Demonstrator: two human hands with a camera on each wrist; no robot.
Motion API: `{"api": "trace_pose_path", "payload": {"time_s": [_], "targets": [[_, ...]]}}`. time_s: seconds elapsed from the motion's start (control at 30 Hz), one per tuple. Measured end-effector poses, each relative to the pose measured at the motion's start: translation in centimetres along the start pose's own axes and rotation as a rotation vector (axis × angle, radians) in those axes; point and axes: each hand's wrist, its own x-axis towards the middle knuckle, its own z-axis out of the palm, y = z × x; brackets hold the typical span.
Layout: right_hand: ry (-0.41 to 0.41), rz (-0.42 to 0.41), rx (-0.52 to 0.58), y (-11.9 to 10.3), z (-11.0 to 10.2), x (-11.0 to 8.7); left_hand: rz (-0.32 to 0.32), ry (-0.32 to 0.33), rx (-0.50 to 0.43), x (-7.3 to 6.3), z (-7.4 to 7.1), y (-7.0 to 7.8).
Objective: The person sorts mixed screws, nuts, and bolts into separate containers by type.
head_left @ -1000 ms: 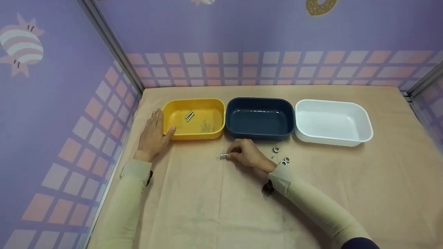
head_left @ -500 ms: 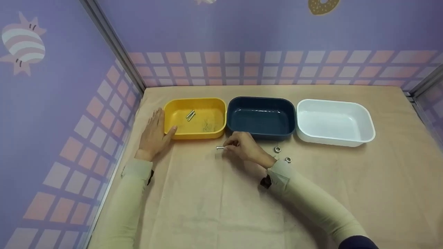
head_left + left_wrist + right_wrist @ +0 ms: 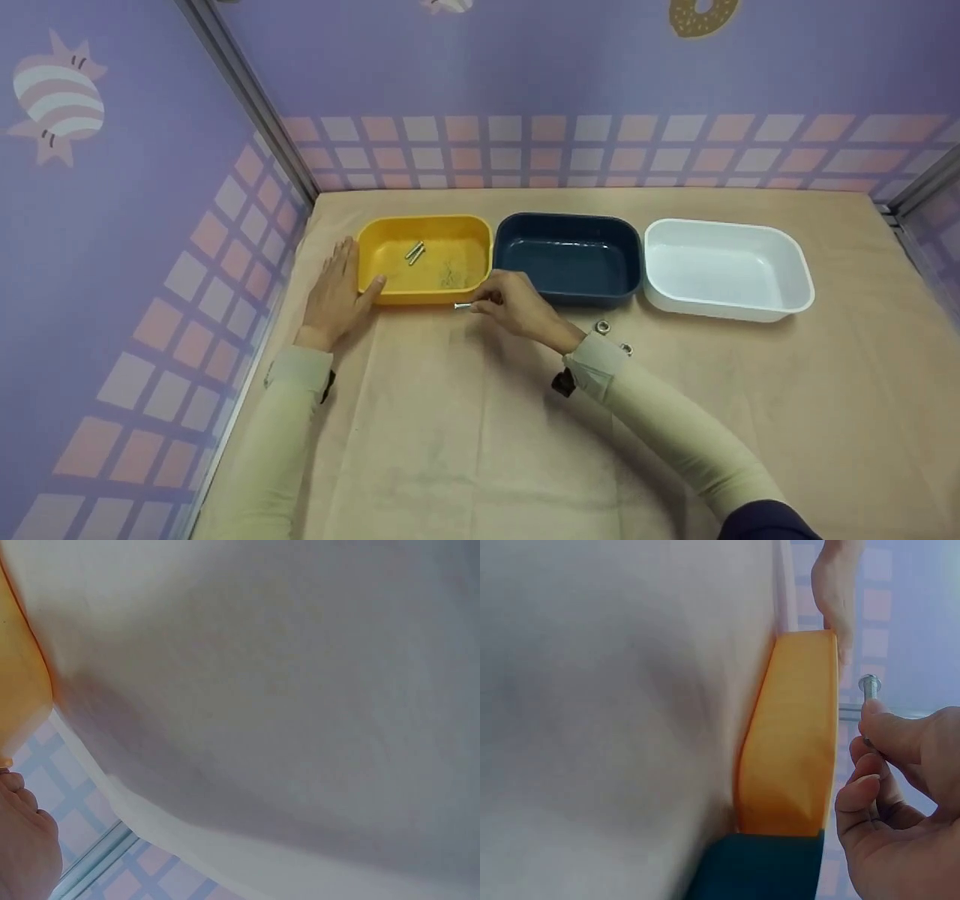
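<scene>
My right hand (image 3: pixel 517 304) pinches a silvery screw (image 3: pixel 871 687) between thumb and fingers, its head pointing away from the fingertips. In the head view the hand is by the front right corner of the yellow tray (image 3: pixel 420 295), near the dark blue tray (image 3: pixel 570 294). Two screws (image 3: pixel 415 253) lie inside the yellow tray. Against that tray's left side rests my left hand (image 3: pixel 334 300), fingers straight along the wall and thumb at the front rim. Part of the left hand (image 3: pixel 26 847) shows at the left wrist view's edge.
To the right stands a white tray (image 3: pixel 727 306), beside the blue one. Two nuts, a larger nut (image 3: pixel 603 327) and a smaller nut (image 3: pixel 627 349), lie on the cloth near my right wrist. Patterned walls enclose the table (image 3: pixel 435 435) at the left and back.
My right hand, holding the screw, has moved left and away from me, up to the yellow tray's front edge. My left hand stays at the yellow tray.
</scene>
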Motion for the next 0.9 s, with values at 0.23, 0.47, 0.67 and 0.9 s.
{"api": "trace_pose_path", "payload": {"time_s": [0.23, 0.47, 0.67, 0.9], "targets": [[0.020, -0.044, 0.001, -0.8, 0.3, 1.7, -0.008, -0.002, -0.002, 0.0, 0.0, 0.1], [0.035, -0.017, -0.008, -1.6, 0.5, 3.6, -0.011, 0.005, 0.008, -0.2, 0.0, -0.1], [0.020, 0.006, -0.012, -2.5, 0.9, 5.5, -0.035, -0.014, 0.010, -0.4, 0.0, -0.2], [0.033, 0.030, -0.030, -3.3, 1.1, 7.1, -0.020, 0.004, 0.004, -0.2, 0.1, 0.1]]}}
